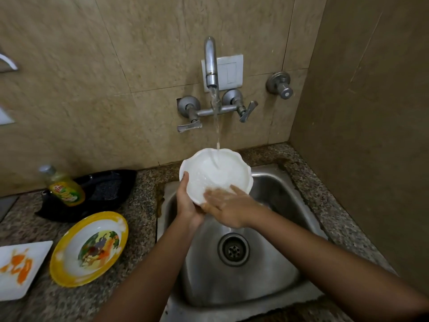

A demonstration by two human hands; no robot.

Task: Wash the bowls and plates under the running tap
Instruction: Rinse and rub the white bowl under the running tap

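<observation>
White scalloped bowl [214,173] at frame center tilted, opening facing camera under tap [211,66] stream; left hand [188,203] grips its rim, right hand [226,205] flat inside.

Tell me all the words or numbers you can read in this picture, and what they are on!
None can be read for sure.
Soap bottle: the red and green label has lettering, too blurred to read.
Tap lever: a small engraved mark, too small to read.
Yellow plate: only a cartoon picture, no words seen.
White bowl, square plate and wall switch: no writing seen.
</observation>
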